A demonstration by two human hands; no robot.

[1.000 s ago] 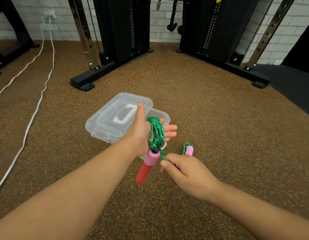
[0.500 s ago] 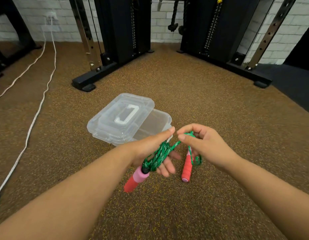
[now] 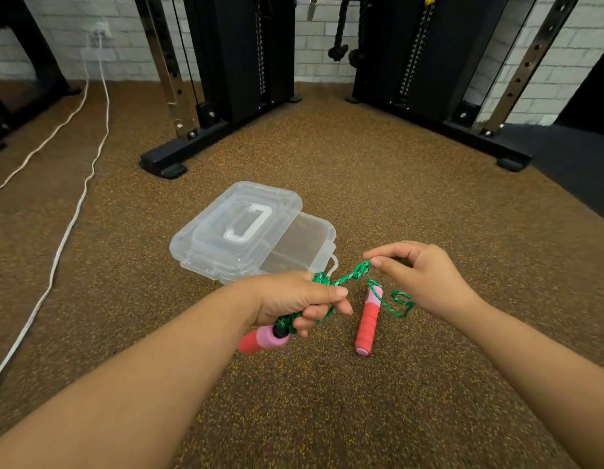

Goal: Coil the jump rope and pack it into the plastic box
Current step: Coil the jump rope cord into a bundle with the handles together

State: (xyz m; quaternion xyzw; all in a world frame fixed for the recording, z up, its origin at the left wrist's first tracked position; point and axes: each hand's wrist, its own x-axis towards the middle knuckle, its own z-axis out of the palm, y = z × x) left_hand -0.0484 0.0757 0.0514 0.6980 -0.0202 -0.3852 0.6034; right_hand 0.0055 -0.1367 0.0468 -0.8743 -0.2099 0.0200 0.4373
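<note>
The green rope [image 3: 344, 279] is bunched in the left hand [image 3: 293, 299], which is curled closed around the coils, thumb on top and fingers wrapped under. A pink and red handle [image 3: 260, 340] sticks out of the bottom of that fist, toward the person. From the fist a short run of rope rises to the right hand [image 3: 425, 275], which pinches it between thumb and forefinger, the other fingers loosely bent. Past the pinch the rope drops in a small loop [image 3: 400, 304] below the right hand and joins the 2nd handle [image 3: 368, 323]; whether that handle hangs or rests on the floor [image 3: 378, 184] I cannot tell. The clear box [image 3: 307, 242] sits on the floor just beyond the left hand, its lid [image 3: 236, 228] lying askew over the left part so the right part is open. A white cable [image 3: 73, 214] trails along the floor well to the left.
</note>
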